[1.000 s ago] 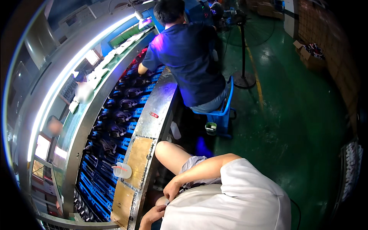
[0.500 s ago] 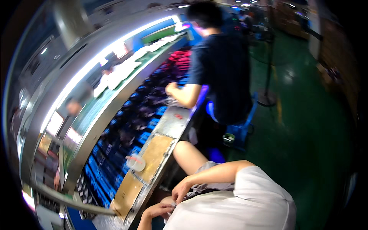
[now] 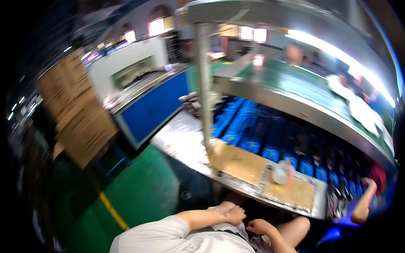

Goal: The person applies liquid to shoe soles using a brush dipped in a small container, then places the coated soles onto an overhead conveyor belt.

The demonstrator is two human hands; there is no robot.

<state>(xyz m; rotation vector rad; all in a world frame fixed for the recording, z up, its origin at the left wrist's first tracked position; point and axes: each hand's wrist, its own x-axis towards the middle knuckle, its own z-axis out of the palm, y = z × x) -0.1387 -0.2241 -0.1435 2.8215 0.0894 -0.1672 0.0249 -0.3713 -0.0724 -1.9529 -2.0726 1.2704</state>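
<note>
Both hands are low over my lap, slightly apart, at the hem of the white shirt. My left hand is closed, its fingers curled down against the grey shorts. My right hand is closed too, fingers bent inward beside it. Whatever either hand holds, if anything, is hidden and softened by blur. Beyond my knees is the metal bench edge, covered with brown cardboard sheets. A translucent plastic cup with a reddish strip stands on the cardboard.
Behind the cardboard run rows of blue and dark pieces under a raised green belt. A metal post rises from the bench. Stacked cartons and a blue-sided machine stand left. A co-worker's arm reaches in at right.
My view has swung left, bringing the cartons and machine in and pushing the co-worker to the right edge. My hands stay by the lap, now slightly apart.
</note>
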